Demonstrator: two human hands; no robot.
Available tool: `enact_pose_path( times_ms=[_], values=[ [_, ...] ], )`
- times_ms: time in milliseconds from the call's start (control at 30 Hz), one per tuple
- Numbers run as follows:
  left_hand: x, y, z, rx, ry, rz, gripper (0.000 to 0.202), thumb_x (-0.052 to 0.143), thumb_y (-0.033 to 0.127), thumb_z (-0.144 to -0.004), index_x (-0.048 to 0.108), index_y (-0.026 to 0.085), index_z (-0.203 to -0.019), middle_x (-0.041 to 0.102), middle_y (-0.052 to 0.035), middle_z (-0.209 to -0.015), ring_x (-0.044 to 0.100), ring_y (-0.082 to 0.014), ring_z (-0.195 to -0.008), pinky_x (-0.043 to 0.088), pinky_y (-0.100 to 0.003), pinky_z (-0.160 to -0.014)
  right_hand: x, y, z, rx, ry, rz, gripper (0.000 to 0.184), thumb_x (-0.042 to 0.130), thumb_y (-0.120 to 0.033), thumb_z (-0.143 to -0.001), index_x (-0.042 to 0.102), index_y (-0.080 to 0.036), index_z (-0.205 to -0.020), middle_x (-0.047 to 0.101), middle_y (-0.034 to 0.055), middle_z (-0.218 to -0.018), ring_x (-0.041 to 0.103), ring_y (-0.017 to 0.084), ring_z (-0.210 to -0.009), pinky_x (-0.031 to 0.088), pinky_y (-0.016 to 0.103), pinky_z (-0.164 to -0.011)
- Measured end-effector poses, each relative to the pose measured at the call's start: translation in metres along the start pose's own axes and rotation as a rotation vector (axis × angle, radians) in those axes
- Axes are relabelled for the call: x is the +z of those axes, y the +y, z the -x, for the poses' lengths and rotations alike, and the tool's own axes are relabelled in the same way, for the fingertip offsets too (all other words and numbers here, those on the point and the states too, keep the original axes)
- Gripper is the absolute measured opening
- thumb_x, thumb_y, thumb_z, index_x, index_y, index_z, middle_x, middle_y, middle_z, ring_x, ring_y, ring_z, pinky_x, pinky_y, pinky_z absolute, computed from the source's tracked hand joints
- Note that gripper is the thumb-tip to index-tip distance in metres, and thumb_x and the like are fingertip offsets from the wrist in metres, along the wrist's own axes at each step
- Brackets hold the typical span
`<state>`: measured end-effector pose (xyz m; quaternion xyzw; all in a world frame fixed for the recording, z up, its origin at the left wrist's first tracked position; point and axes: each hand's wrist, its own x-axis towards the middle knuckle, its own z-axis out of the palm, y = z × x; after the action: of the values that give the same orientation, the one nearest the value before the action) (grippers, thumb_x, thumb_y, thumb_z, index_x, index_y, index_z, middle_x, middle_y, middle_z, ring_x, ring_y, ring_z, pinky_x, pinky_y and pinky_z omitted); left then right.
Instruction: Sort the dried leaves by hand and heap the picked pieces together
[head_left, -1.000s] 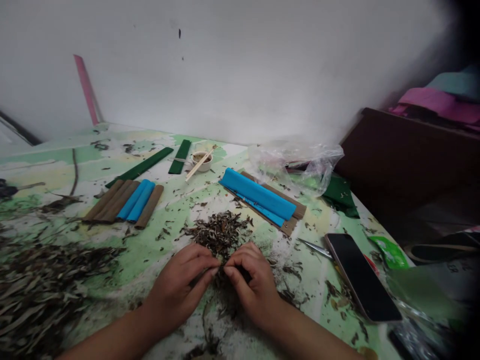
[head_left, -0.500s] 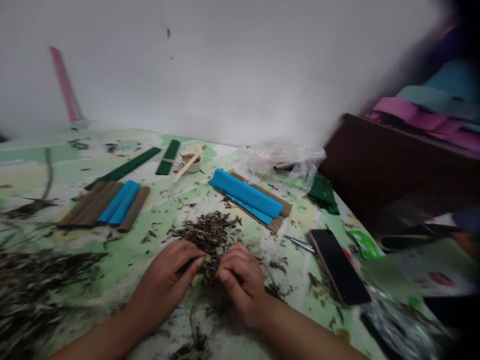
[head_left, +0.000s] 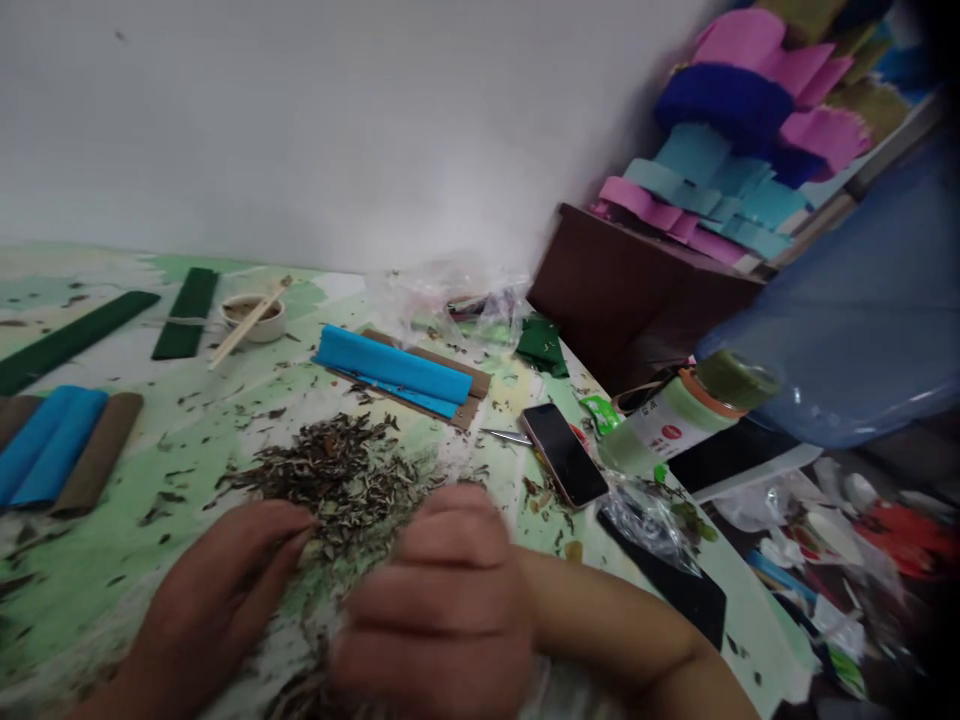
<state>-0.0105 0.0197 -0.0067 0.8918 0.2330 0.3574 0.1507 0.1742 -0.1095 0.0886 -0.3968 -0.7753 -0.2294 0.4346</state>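
A heap of dried, shredded leaves lies on the green-and-white table in front of me. My left hand rests at the heap's near left edge, fingers stretched toward the leaves and touching them. My right hand is raised close to the camera and blurred, its fingers curled together; whether anything is in them is hidden. A blue paper roll on brown strips lies just beyond the heap.
Blue and brown rolls lie at the left, green strips and a small bowl with a stick farther back. A phone, scissors, plastic bags, a green-capped bottle and stacked coloured paper fill the right.
The view has swung to the right, bringing the bottle and stacked paper into sight. My right hand has lifted from the leaf heap toward the camera; my left hand stays at the heap.
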Motion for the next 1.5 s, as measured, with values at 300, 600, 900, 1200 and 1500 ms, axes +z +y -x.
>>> enact_pose_path(
  times_ms=[300, 600, 900, 1200, 1500],
  values=[
    [0.003, 0.003, -0.003, 0.062, -0.009, -0.015, 0.017, 0.047, 0.035, -0.088, 0.059, 0.023, -0.092, 0.064, -0.0028, -0.085, 0.06, -0.0188, -0.081, 0.048, -0.029, -0.074, -0.034, 0.144, 0.018, 0.791, 0.35, 0.447, 0.038, 0.056, -0.033, -0.079, 0.051, -0.019, -0.113, 0.055, 0.0095, -0.11, 0.047, 0.025, -0.104, 0.036, 0.045, -0.09],
    [-0.001, 0.016, -0.009, 0.116, 0.055, 0.037, 0.011, 0.051, 0.022, -0.088, 0.055, 0.02, -0.097, 0.064, -0.004, -0.087, 0.058, -0.0188, -0.085, 0.045, -0.032, -0.081, 0.007, 0.088, 0.009, 0.641, 0.197, 0.169, 0.02, 0.053, -0.027, -0.082, 0.054, -0.022, -0.102, 0.054, 0.0063, -0.102, 0.049, 0.023, -0.102, 0.036, 0.044, -0.091],
    [-0.003, 0.016, -0.012, 0.082, 0.068, 0.082, 0.017, 0.051, 0.01, -0.085, 0.056, 0.019, -0.099, 0.062, -0.0051, -0.09, 0.055, -0.0185, -0.087, 0.044, -0.034, -0.082, 0.095, 0.078, 0.006, 0.542, -0.439, 0.044, 0.019, 0.052, -0.016, -0.084, 0.062, -0.019, -0.1, 0.062, 0.0065, -0.087, 0.05, 0.022, -0.088, 0.036, 0.036, -0.078],
    [-0.001, 0.015, -0.012, -0.015, 0.058, 0.072, 0.021, 0.046, 0.007, -0.086, 0.055, 0.02, -0.099, 0.058, -0.0056, -0.096, 0.051, -0.0202, -0.097, 0.041, -0.038, -0.089, 0.12, 0.079, 0.001, 0.524, -0.498, 0.087, 0.016, 0.053, -0.028, -0.087, 0.064, -0.02, -0.095, 0.061, 0.0061, -0.088, 0.047, 0.022, -0.09, 0.033, 0.036, -0.08],
    [0.002, 0.013, -0.012, -0.178, 0.107, -0.018, 0.024, 0.048, 0.019, -0.087, 0.053, 0.023, -0.11, 0.054, -0.0074, -0.109, 0.047, -0.0239, -0.109, 0.04, -0.043, -0.095, 0.117, 0.069, 0.006, 0.679, -0.266, -0.286, 0.014, 0.048, -0.021, -0.086, 0.053, -0.019, -0.073, 0.056, 0.0019, -0.075, 0.048, 0.018, -0.079, 0.036, 0.034, -0.075]
  ],
)
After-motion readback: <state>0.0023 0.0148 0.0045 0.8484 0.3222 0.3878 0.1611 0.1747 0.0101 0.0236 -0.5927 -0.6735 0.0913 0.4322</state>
